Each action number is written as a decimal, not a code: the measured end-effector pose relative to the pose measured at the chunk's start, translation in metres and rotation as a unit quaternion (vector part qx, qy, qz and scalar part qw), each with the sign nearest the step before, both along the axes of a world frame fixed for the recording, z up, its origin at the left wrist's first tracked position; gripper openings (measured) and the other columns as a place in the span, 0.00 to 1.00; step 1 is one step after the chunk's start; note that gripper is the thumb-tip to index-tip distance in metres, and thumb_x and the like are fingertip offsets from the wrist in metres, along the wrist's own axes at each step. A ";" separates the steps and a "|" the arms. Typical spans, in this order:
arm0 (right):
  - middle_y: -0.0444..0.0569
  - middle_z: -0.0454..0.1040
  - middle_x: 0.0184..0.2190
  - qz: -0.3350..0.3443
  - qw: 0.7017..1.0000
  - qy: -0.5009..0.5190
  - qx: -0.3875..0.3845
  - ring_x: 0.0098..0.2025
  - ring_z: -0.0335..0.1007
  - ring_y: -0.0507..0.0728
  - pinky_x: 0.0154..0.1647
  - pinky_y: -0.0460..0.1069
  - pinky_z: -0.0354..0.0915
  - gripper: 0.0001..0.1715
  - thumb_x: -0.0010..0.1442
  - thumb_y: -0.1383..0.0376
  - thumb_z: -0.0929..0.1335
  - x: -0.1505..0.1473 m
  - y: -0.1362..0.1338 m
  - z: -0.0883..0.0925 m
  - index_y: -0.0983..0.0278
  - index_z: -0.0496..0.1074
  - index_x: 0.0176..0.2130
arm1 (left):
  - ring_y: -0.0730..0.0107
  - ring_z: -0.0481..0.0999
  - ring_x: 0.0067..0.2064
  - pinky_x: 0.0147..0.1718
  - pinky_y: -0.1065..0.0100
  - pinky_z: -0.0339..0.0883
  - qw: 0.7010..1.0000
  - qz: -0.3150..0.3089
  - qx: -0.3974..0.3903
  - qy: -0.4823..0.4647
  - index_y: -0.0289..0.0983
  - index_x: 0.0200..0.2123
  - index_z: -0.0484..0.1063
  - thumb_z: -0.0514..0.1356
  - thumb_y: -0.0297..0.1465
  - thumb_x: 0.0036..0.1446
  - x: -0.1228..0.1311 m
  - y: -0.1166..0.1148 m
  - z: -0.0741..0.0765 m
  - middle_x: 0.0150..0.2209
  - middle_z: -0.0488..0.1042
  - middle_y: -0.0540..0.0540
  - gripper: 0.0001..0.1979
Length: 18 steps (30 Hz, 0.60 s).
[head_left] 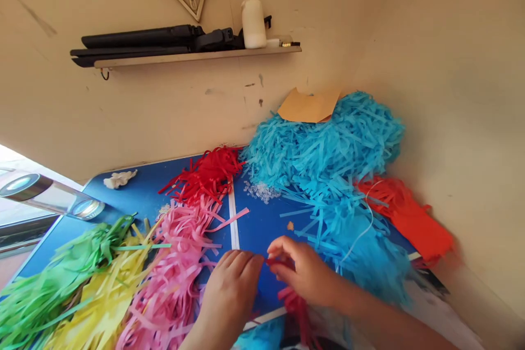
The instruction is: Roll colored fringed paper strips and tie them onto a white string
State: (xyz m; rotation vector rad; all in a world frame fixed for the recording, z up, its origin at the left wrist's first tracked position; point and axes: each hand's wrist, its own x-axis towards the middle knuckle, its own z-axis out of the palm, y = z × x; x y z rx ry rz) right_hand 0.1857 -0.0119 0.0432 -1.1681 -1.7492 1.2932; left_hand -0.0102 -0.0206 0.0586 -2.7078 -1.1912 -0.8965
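Note:
My left hand [235,290] is closed, knuckles up, low in the middle of the view, its fingertips meeting those of my right hand. My right hand [301,270] pinches a small bit of red paper between thumb and fingers. Dark pink-red paper strips [296,306] hang just under my right hand. Pink fringed paper [176,268] lies to the left of my hands, and blue fringed paper [361,246] to the right. What my left fingers hold is hidden.
On the blue table [262,229] are green fringe [65,268], yellow fringe [110,295], red fringe [209,172], orange-red paper [410,219], a brown paper piece [309,106] and a glass bottle [57,197]. A wall shelf [197,57] holds a white squeeze bottle [254,22].

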 end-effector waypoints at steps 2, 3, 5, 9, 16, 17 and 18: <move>0.47 0.78 0.36 0.042 0.991 -0.100 0.076 0.37 0.73 0.54 0.39 0.48 0.63 0.08 0.65 0.66 0.65 0.005 0.003 -0.002 0.61 0.75 0.41 | 0.68 0.79 0.29 0.29 0.69 0.68 0.995 0.011 -0.097 0.006 0.38 0.37 0.72 0.48 0.25 0.67 -0.001 0.000 -0.001 0.31 0.79 0.47 0.13; 0.48 0.78 0.35 0.060 0.983 -0.140 0.106 0.37 0.73 0.55 0.38 0.48 0.63 0.10 0.67 0.66 0.64 0.008 0.005 -0.004 0.62 0.76 0.40 | 0.70 0.78 0.28 0.26 0.71 0.67 0.988 0.019 -0.155 -0.002 0.39 0.37 0.72 0.48 0.25 0.67 0.000 -0.001 -0.001 0.30 0.79 0.49 0.13; 0.49 0.78 0.34 0.079 0.967 -0.195 0.144 0.37 0.73 0.55 0.37 0.47 0.63 0.11 0.67 0.66 0.64 0.012 0.008 -0.008 0.62 0.77 0.40 | 0.72 0.78 0.27 0.26 0.73 0.67 0.967 0.027 -0.252 -0.032 0.40 0.35 0.71 0.50 0.26 0.66 0.001 -0.002 -0.002 0.29 0.78 0.51 0.11; 0.51 0.79 0.35 0.091 0.962 -0.194 0.172 0.38 0.73 0.57 0.41 0.49 0.64 0.13 0.67 0.65 0.63 0.018 0.007 -0.007 0.64 0.77 0.40 | 0.74 0.78 0.28 0.27 0.75 0.67 0.959 0.018 -0.271 -0.080 0.41 0.34 0.72 0.55 0.29 0.65 0.003 -0.003 -0.004 0.29 0.78 0.52 0.07; 0.50 0.78 0.26 0.188 0.934 0.147 -0.267 0.28 0.73 0.54 0.35 0.49 0.67 0.26 0.60 0.49 0.68 0.019 0.011 0.014 0.70 0.78 0.31 | 0.71 0.72 0.24 0.24 0.70 0.65 0.996 -0.074 0.020 -0.056 0.38 0.38 0.73 0.54 0.28 0.66 0.003 -0.004 0.003 0.26 0.76 0.49 0.08; 0.49 0.78 0.25 0.211 0.903 0.201 -0.315 0.26 0.72 0.53 0.34 0.48 0.67 0.25 0.56 0.49 0.71 0.018 0.012 0.013 0.70 0.78 0.31 | 0.71 0.72 0.25 0.25 0.70 0.66 0.994 -0.081 0.036 -0.065 0.37 0.39 0.73 0.54 0.27 0.65 0.003 -0.004 0.005 0.27 0.77 0.49 0.07; 0.48 0.77 0.23 0.224 0.876 0.245 -0.349 0.24 0.71 0.52 0.34 0.48 0.66 0.25 0.52 0.49 0.74 0.016 0.012 0.011 0.71 0.77 0.31 | 0.71 0.72 0.26 0.26 0.70 0.66 0.993 -0.082 0.047 -0.077 0.37 0.40 0.73 0.55 0.26 0.65 0.003 -0.006 0.007 0.27 0.77 0.48 0.07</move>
